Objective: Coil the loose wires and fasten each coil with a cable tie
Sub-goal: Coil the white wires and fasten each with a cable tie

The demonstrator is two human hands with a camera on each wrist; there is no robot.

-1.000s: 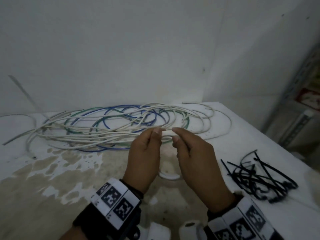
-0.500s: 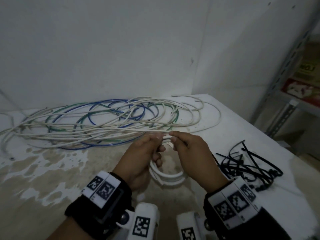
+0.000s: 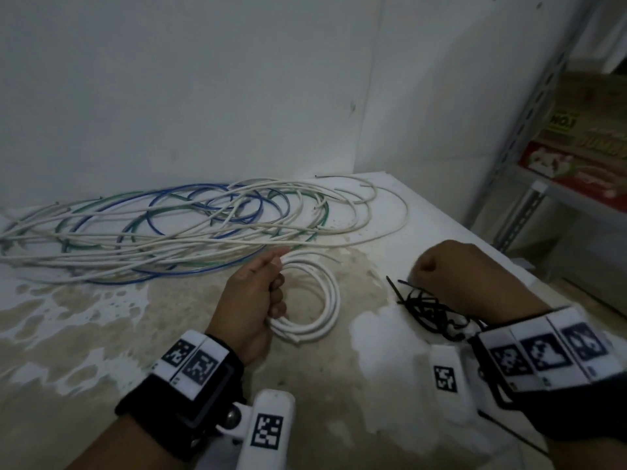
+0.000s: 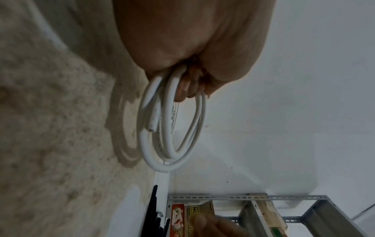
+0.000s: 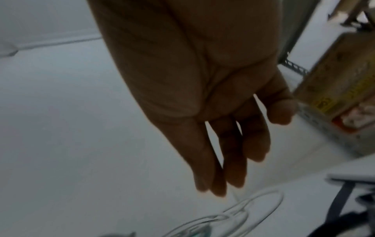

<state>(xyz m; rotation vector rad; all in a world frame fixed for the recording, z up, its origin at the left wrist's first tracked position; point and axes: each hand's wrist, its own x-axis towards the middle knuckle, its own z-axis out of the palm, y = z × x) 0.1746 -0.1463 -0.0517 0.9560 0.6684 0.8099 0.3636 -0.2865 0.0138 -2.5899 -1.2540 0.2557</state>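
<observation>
Along the back of the stained white surface [image 3: 424, 212], against the wall [image 3: 203, 79], lay a loose sprawl of white, blue and green wires [image 3: 163, 228], their left ends cut off by the frame edge. Nearer the right edge sat a tangle of black cable ties [image 3: 427, 308], partly covered by the right wrist and its marker band, so its full spread could not be made out. Beyond the surface's right side stood a grey metal shelf [image 3: 529, 106] holding boxes [image 3: 576, 154], blurred and cut off at the frame. The left hand [image 3: 252, 300] gripped a small coil of white wire [image 3: 325, 300], fingers curled round its turns; the left wrist view showed the coil [image 4: 172, 128] hanging below the fingers, casting a shadow on the surface, one cut end lying along the loops. The right hand [image 3: 454, 269] hovered just above the cable ties, knuckles up; in the head view its fingers seemed tucked under, yet the dim, blurred right wrist view showed the fingers [image 5: 233, 152] hanging nearly straight and holding nothing. The two hands were well apart.
</observation>
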